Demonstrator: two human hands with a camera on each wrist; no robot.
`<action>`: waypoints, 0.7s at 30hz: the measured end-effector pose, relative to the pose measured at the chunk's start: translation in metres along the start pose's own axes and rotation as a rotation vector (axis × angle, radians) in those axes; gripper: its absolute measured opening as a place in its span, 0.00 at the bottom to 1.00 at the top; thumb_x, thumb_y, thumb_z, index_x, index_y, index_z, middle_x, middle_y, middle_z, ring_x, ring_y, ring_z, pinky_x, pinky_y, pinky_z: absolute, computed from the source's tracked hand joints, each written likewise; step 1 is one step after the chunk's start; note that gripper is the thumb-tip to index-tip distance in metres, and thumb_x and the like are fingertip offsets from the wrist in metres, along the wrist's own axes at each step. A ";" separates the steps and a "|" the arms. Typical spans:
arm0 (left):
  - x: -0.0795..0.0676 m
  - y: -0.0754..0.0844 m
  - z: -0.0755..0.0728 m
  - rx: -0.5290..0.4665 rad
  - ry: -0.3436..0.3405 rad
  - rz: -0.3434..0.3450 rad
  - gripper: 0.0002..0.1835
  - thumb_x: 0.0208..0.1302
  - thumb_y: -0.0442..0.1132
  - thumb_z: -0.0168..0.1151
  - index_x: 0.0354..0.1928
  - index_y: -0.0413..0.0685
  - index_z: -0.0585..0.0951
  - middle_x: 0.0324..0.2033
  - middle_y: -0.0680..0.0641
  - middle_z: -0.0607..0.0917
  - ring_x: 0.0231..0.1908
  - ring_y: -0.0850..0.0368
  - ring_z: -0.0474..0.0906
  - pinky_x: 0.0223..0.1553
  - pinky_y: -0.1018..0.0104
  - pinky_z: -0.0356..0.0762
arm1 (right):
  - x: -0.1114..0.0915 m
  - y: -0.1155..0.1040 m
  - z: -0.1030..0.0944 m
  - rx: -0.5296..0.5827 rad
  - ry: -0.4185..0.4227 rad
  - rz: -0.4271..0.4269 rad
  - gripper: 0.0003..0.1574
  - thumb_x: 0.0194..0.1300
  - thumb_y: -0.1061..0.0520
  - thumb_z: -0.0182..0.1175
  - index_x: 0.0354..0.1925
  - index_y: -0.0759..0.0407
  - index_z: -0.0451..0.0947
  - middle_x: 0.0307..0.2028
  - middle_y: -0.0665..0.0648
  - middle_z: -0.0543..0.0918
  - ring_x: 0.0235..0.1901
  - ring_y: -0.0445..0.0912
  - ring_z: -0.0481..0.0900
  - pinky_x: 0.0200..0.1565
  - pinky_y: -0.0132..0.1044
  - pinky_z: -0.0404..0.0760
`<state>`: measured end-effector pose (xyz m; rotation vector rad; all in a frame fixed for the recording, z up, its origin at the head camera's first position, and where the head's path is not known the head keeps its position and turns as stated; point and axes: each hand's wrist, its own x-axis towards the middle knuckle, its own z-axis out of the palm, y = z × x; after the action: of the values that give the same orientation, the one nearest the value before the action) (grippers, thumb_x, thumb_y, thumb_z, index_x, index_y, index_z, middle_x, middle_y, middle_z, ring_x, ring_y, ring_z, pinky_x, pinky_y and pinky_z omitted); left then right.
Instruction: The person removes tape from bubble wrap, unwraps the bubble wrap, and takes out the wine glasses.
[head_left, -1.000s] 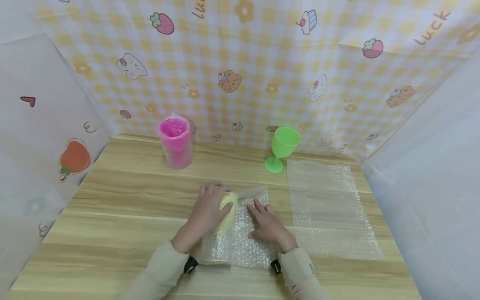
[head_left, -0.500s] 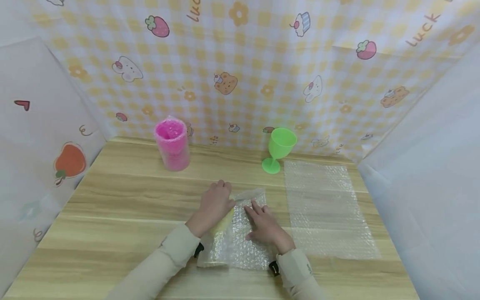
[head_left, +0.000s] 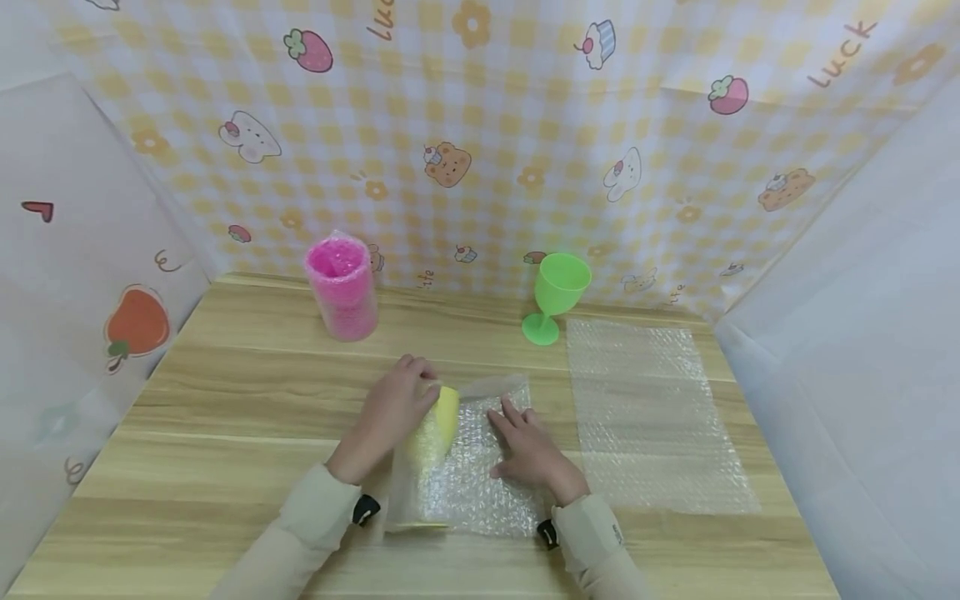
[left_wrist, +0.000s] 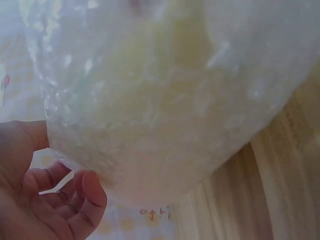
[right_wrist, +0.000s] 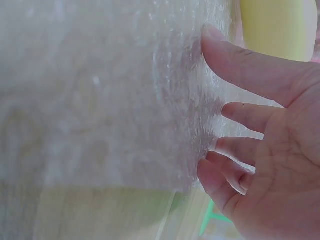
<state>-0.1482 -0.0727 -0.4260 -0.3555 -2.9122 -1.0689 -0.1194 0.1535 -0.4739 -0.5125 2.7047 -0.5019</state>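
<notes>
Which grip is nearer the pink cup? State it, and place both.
Left. The left grip is on the near side of the pink cup and slightly to its right, not touching it; the right grip is farther off to the right, on the middle bubble-wrap sheet.

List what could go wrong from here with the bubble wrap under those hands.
The left hand pinches only an edge of the bubble wrap, so it might slip and spring back.
The yellow item is partly bare at its far end; that part could stay unprotected.
The right hand touches the sheet without gripping, so the sheet may shift.
</notes>
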 end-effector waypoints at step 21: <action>-0.030 -0.063 -0.035 -0.248 0.136 -0.163 0.13 0.63 0.46 0.54 0.42 0.46 0.78 0.41 0.41 0.82 0.39 0.48 0.80 0.34 0.63 0.80 | -0.001 0.000 0.000 0.012 0.000 -0.012 0.56 0.44 0.48 0.68 0.67 0.57 0.53 0.70 0.64 0.46 0.62 0.65 0.53 0.60 0.55 0.64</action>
<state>-0.1348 -0.1480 -0.4421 -0.0456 -2.7319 -1.4223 -0.1187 0.1536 -0.4734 -0.5254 2.6987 -0.5210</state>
